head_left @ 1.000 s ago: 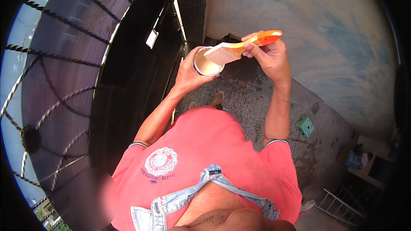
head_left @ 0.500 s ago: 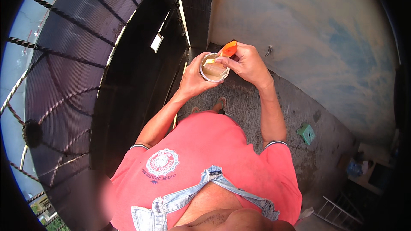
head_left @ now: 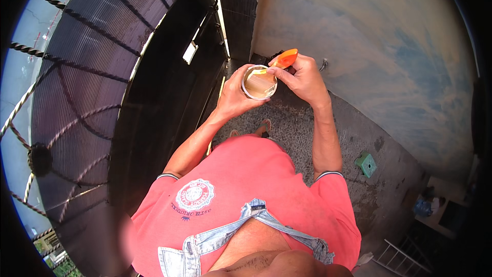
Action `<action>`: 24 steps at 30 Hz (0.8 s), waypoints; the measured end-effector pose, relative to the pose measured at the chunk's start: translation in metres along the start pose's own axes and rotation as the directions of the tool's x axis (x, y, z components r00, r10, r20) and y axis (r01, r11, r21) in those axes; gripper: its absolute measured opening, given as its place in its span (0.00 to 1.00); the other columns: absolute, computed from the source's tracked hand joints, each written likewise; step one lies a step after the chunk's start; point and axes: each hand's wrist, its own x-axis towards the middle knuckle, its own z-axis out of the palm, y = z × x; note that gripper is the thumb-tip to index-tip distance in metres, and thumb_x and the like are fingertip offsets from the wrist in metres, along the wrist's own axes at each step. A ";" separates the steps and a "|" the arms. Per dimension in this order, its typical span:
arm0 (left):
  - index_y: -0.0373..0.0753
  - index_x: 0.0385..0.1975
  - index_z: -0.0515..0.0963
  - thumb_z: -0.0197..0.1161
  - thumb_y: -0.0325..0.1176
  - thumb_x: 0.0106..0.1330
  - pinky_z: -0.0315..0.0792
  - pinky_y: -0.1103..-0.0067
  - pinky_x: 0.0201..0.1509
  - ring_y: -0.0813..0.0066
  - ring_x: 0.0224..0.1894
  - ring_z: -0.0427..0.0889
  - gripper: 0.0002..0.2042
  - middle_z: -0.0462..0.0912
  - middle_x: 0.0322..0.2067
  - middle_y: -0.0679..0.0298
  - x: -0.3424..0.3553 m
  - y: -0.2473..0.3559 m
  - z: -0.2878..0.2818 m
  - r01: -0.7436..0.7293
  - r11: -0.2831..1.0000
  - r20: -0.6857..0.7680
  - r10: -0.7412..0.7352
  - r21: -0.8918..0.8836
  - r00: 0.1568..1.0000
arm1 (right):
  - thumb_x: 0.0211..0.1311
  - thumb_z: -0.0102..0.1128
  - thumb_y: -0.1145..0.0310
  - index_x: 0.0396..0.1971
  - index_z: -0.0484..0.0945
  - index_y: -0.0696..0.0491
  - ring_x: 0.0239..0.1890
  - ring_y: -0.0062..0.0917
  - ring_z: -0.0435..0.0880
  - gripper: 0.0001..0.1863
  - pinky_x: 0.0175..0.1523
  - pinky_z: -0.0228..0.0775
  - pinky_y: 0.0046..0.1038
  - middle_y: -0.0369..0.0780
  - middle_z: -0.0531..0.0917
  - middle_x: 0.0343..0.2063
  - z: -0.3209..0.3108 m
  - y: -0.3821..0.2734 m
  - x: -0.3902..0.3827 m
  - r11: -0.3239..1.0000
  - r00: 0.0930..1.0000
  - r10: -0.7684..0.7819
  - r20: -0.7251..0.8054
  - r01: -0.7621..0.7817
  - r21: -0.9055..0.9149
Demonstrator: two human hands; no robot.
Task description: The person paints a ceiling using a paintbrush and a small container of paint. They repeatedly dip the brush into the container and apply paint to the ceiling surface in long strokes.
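My left hand (head_left: 236,93) is wrapped round a small pale-rimmed container (head_left: 262,94) holding cream-coloured paint. My right hand (head_left: 306,79) grips the orange handle of a paintbrush (head_left: 286,57) at the container's right rim, with the thumb on the yellow part. The brush's wide head is tipped down inside the container, partly in the paint. Both hands are raised in front of my red shirt (head_left: 246,169), above the pebbled floor where my sandalled feet show.
A dark metal gate (head_left: 154,97) and translucent panels with twisted black bars (head_left: 82,72) line my left. A mottled pale-blue wall (head_left: 359,56) stands front right. A green stool (head_left: 365,164) sits on the floor (head_left: 348,133) at right, with a white rack (head_left: 397,256) behind it at lower right.
Since a second ago the brush head has dipped from above the rim into the container, and my right hand has come leftward. Over the last half second both hands have shifted slightly right.
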 end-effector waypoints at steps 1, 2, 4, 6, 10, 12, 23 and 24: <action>0.35 0.60 0.72 0.84 0.37 0.42 0.78 0.68 0.60 0.60 0.56 0.84 0.42 0.83 0.52 0.53 0.001 0.001 0.000 -0.002 1.000 -0.006 0.002 0.003 1.000 | 0.62 0.73 0.67 0.37 0.85 0.60 0.30 0.22 0.84 0.11 0.39 0.75 0.27 0.40 0.86 0.30 0.000 0.003 0.000 1.000 0.999 -0.029 -0.031 0.029 -0.001; 0.35 0.60 0.72 0.84 0.37 0.42 0.78 0.68 0.60 0.60 0.56 0.84 0.42 0.83 0.52 0.54 0.001 0.002 -0.001 -0.004 1.000 -0.012 0.004 0.006 1.000 | 0.62 0.73 0.68 0.37 0.85 0.60 0.30 0.20 0.83 0.11 0.39 0.75 0.26 0.39 0.86 0.30 -0.001 0.007 0.000 0.998 0.996 -0.058 -0.061 0.057 -0.004; 0.35 0.60 0.72 0.84 0.37 0.42 0.78 0.68 0.60 0.60 0.56 0.84 0.41 0.83 0.52 0.54 0.001 0.004 0.000 -0.013 0.999 -0.020 0.014 0.035 1.000 | 0.63 0.72 0.67 0.37 0.86 0.60 0.30 0.18 0.83 0.11 0.39 0.75 0.25 0.38 0.87 0.29 -0.001 0.016 -0.001 0.996 0.990 -0.049 -0.130 0.057 0.065; 0.36 0.60 0.72 0.84 0.37 0.42 0.78 0.67 0.60 0.60 0.56 0.84 0.41 0.83 0.52 0.54 0.001 0.005 -0.001 -0.026 0.996 -0.029 0.028 0.082 0.999 | 0.65 0.71 0.63 0.36 0.86 0.59 0.29 0.15 0.82 0.13 0.35 0.75 0.22 0.36 0.87 0.28 -0.005 0.020 -0.004 0.994 0.984 0.032 -0.173 -0.012 0.111; 0.36 0.60 0.71 0.85 0.38 0.42 0.77 0.67 0.61 0.60 0.57 0.83 0.42 0.83 0.53 0.54 0.004 0.000 0.002 -0.003 0.999 -0.039 0.005 0.040 0.999 | 0.67 0.70 0.58 0.35 0.85 0.59 0.27 0.13 0.82 0.16 0.29 0.73 0.18 0.35 0.86 0.27 -0.012 0.030 0.000 0.972 0.958 0.166 -0.233 -0.119 0.204; 0.36 0.60 0.71 0.85 0.37 0.42 0.77 0.68 0.62 0.60 0.57 0.83 0.42 0.83 0.53 0.54 0.003 -0.002 0.004 -0.008 0.999 -0.036 0.009 0.039 0.999 | 0.68 0.69 0.58 0.36 0.85 0.58 0.28 0.14 0.83 0.16 0.29 0.74 0.19 0.35 0.86 0.27 -0.014 0.041 -0.003 0.957 0.942 0.203 -0.265 -0.134 0.258; 0.36 0.59 0.73 0.84 0.37 0.42 0.77 0.68 0.62 0.62 0.57 0.84 0.41 0.84 0.53 0.56 0.005 0.011 0.005 0.040 0.999 -0.036 -0.039 0.027 0.999 | 0.72 0.64 0.54 0.37 0.83 0.58 0.26 0.15 0.82 0.18 0.30 0.72 0.16 0.32 0.80 0.24 -0.019 0.076 -0.020 0.809 0.849 0.420 -0.320 -0.190 0.557; 0.36 0.59 0.73 0.84 0.37 0.42 0.77 0.68 0.62 0.62 0.57 0.84 0.40 0.84 0.52 0.56 0.003 0.011 0.004 0.057 0.998 -0.038 -0.056 0.014 0.998 | 0.72 0.63 0.55 0.37 0.83 0.58 0.27 0.16 0.83 0.18 0.31 0.73 0.17 0.32 0.81 0.24 -0.017 0.079 -0.024 0.787 0.833 0.450 -0.322 -0.200 0.583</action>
